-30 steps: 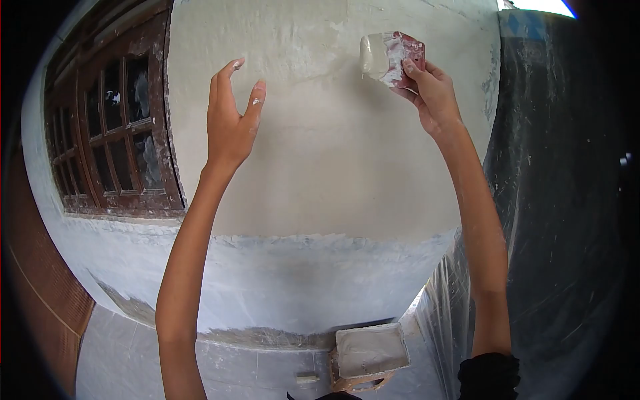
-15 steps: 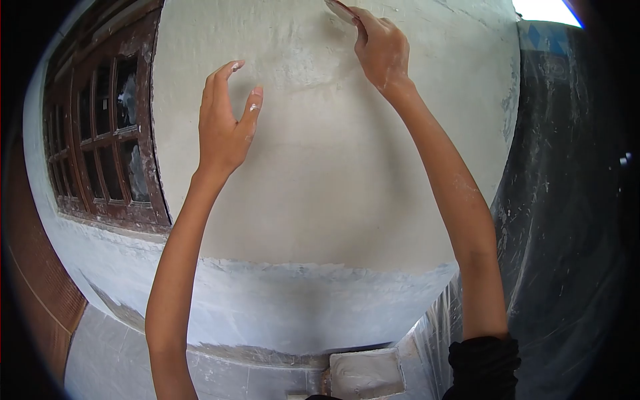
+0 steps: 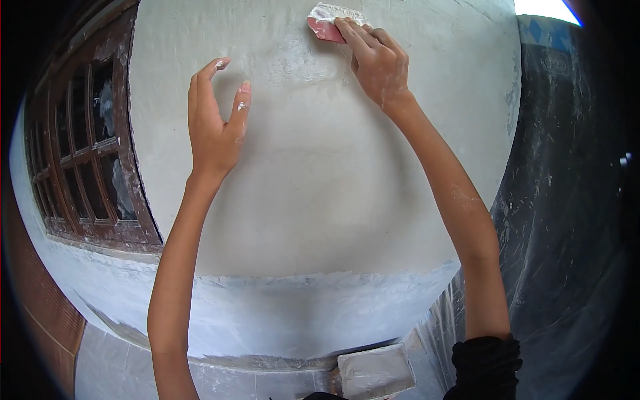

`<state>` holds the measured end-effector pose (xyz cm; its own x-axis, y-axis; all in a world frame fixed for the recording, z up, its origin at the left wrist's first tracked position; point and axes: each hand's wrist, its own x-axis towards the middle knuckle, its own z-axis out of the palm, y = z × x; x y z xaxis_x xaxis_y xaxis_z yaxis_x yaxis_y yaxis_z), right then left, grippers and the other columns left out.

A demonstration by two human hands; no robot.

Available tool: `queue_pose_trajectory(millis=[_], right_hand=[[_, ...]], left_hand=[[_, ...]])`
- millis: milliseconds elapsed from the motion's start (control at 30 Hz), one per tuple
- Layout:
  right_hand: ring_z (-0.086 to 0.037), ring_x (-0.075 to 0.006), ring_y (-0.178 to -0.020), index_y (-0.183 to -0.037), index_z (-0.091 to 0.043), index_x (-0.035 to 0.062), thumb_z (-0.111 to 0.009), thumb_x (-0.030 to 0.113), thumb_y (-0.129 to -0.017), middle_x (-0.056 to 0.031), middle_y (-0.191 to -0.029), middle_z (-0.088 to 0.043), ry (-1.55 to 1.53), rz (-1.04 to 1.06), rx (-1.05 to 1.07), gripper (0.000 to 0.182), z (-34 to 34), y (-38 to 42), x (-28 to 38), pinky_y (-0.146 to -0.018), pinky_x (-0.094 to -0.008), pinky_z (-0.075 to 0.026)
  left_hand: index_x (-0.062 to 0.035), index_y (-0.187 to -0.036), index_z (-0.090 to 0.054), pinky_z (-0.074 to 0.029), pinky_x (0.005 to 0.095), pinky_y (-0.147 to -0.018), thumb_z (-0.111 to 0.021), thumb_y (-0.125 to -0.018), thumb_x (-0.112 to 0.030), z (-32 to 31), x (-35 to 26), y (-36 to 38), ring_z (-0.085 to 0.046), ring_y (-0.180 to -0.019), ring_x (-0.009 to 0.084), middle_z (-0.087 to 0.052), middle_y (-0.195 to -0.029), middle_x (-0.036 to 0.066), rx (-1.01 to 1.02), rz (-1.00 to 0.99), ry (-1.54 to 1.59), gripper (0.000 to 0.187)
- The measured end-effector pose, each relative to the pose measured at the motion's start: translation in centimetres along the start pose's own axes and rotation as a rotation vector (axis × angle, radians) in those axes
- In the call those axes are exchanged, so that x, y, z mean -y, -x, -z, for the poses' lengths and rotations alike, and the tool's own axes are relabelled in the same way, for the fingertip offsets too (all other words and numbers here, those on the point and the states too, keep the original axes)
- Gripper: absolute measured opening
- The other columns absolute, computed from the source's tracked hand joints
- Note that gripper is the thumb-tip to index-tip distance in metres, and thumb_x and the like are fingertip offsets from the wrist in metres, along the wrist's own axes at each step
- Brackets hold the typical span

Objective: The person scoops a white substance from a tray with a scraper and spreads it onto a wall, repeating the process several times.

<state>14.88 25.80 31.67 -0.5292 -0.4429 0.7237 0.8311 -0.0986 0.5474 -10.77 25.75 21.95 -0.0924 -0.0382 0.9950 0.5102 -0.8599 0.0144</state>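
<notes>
My right hand (image 3: 381,63) grips a red putty scraper (image 3: 325,30) near the top of the view, its face smeared with white putty. The scraper is close to the pale wall (image 3: 307,187), beside a whiter, rougher patch (image 3: 293,63). My left hand (image 3: 215,123) is raised in front of the wall to the left, thumb and fingers apart and holding nothing. Dabs of white putty cling to its thumb and a fingertip.
A brown wooden window frame (image 3: 93,157) borders the wall on the left. Below, a bluish-white band (image 3: 300,310) runs along the wall's foot. A putty-covered board (image 3: 375,371) lies on the grey tiled floor. Dark plastic sheeting (image 3: 560,167) hangs at the right.
The scraper has turned so its putty-laden face now shows, with my right hand slightly lower. My left hand sits a little further left in view, and the camera has shifted slightly.
</notes>
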Motion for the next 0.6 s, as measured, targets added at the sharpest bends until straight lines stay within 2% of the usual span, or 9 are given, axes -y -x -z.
queue_pose_trajectory(millis=[100,167,600], right_hand=[[-0.070,-0.0206,-0.089,-0.120,-0.069,0.0173,-0.067,-0.002,-0.078,0.0008,-0.114,-0.072,0.023,0.038,0.016,0.047,0.0,0.4,-0.5,-0.074,-0.0280,-0.059],[-0.070,-0.0200,-0.090,-0.121,-0.069,0.0181,-0.067,-0.001,-0.078,0.0015,-0.114,-0.072,0.037,0.061,0.029,0.047,0.2,0.8,-0.6,-0.075,-0.0276,-0.059],[-0.070,-0.0228,-0.093,-0.124,-0.067,0.0186,-0.070,0.002,-0.078,0.0001,-0.117,-0.071,0.052,0.029,0.219,0.050,2.3,3.0,-0.2,-0.073,-0.0289,-0.060]], left_hand=[[-0.0062,-0.136,-0.046,-0.036,0.0470,-0.106,-0.056,-0.096,-0.034,-1.0,0.2,0.1,-0.046,-0.131,0.0290,-0.051,-0.138,0.014,0.003,-0.026,0.022,0.049],[-0.0023,-0.131,-0.048,-0.037,0.0427,-0.107,-0.058,-0.094,-0.029,-1.5,0.0,0.2,-0.048,-0.126,0.0306,-0.053,-0.129,0.015,-0.032,-0.040,0.078,0.047],[-0.0031,-0.127,-0.052,-0.037,0.0424,-0.105,-0.060,-0.091,-0.027,-3.6,0.7,0.3,-0.048,-0.123,0.0294,-0.056,-0.126,0.014,-0.101,-0.109,0.092,0.043]])
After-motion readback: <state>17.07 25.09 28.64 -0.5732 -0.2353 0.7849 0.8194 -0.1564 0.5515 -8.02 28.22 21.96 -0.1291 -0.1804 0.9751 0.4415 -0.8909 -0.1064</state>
